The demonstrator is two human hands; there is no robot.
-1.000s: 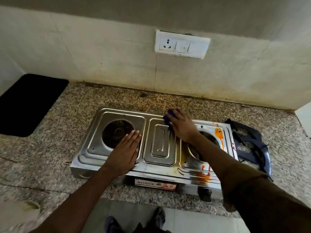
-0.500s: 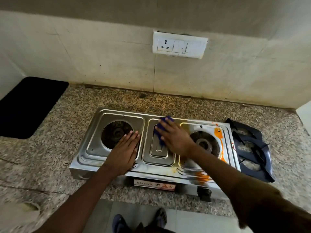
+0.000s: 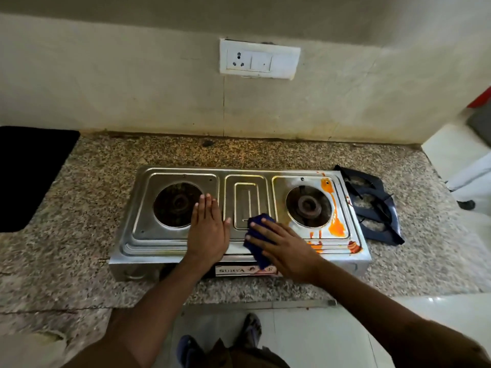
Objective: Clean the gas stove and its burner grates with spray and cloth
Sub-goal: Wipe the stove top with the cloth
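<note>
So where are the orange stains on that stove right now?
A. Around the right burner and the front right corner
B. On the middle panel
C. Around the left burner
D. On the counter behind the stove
A: the orange stains run beside the right burner and along the front right edge of the stove; the metal around the left burner looks clean.

We log: both forearms bare; left hand (image 3: 208,235) and right hand (image 3: 285,248) without gloves; brown sleeve (image 3: 435,349) on right upper arm; brown garment at waist; dark sandals (image 3: 249,332) on feet.
</note>
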